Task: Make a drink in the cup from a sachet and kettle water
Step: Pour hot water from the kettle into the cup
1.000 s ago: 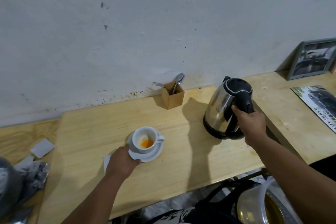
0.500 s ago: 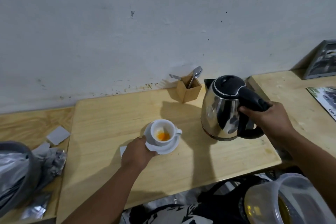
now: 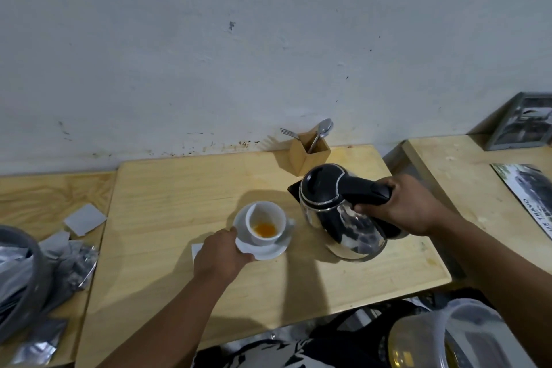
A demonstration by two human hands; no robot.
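A white cup [image 3: 265, 225] with orange powder at its bottom stands on a white saucer [image 3: 268, 249] in the middle of the wooden table [image 3: 167, 206]. My left hand [image 3: 219, 255] grips the saucer's near left rim. My right hand [image 3: 400, 207] is closed on the black handle of a steel kettle [image 3: 337, 212], held just right of the cup with its spout pointing toward it. A torn white sachet piece [image 3: 197, 248] lies partly hidden under my left hand.
A wooden holder [image 3: 309, 154] with a spoon and fork stands by the wall behind the kettle. Grey sachets [image 3: 85, 218] and crumpled foil bags [image 3: 53, 266] lie at the left. A picture frame [image 3: 522, 122] and magazine [image 3: 525, 191] sit on the right table. A plastic container [image 3: 466, 337] is below.
My right hand has lifted the kettle and carried it left, close to the cup. My left hand has stayed on the saucer.
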